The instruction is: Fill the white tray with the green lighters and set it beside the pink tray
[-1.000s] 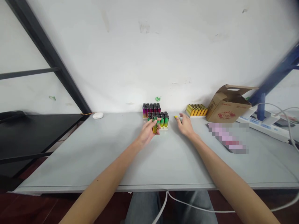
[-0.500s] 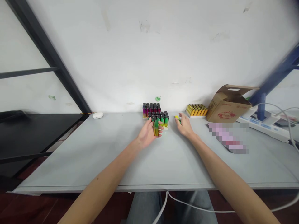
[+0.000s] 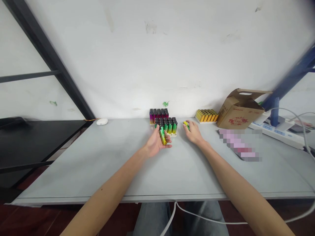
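Observation:
My left hand (image 3: pixel 155 141) is palm up, its fingers curled around a lighter (image 3: pixel 163 136) with a black top and a shiny green-to-yellow body, tilted. Just behind it, a block of matching green-yellow lighters (image 3: pixel 170 127) stands upright in a pale tray (image 3: pixel 173 134). To the right of that block, my right hand (image 3: pixel 194 132) rests low over the table, thumb and fingers closed on a yellow-green lighter (image 3: pixel 186 125), partly hidden by the hand. Purple-red lighters (image 3: pixel 154 117) with black tops stand in rows behind the green ones.
Yellow pieces (image 3: pixel 207 115) fill another pale tray at the back right, beside an opened cardboard box (image 3: pixel 240 114). A blurred-out flat item (image 3: pixel 237 144) and a white power strip (image 3: pixel 278 132) lie farther right. A small white case (image 3: pixel 102 122) sits at the back left of the grey table (image 3: pixel 110 164).
The lighter in my left hand has tipped from upright to a slant, its top leaning left. My right hand has barely moved, still holding its yellow-green lighter.

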A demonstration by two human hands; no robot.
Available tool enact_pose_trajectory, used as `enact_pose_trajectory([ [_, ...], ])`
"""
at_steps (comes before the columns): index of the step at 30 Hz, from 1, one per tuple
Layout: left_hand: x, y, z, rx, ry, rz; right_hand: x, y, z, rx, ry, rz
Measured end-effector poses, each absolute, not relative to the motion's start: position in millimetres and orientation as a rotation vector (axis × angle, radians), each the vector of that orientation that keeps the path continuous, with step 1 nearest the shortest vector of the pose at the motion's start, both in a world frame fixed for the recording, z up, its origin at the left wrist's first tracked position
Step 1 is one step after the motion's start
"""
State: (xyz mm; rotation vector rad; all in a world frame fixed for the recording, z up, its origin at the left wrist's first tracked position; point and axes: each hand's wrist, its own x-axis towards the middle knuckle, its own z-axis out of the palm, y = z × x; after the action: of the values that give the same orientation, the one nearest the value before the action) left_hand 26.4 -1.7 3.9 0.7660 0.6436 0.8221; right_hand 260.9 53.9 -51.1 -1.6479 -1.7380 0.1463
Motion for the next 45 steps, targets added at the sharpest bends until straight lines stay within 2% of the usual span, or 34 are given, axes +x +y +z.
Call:
enact_pose_trajectory([
  [13,26.4,-5.7,10.8,0.849,0.644,0.755,260.6,55.3,-55.3,-1.626,-1.770,0.143],
  [32,35.9,-4.0,-3.6,0.925,0.823,1.035,260.5,55.8,-56.3,-1.617,-1.778,0.138],
  [45,37.3,-11.3,4.2,0.826,0.679,0.959,261.5,55.8,-55.5,-1.635,-1.790,0.149],
])
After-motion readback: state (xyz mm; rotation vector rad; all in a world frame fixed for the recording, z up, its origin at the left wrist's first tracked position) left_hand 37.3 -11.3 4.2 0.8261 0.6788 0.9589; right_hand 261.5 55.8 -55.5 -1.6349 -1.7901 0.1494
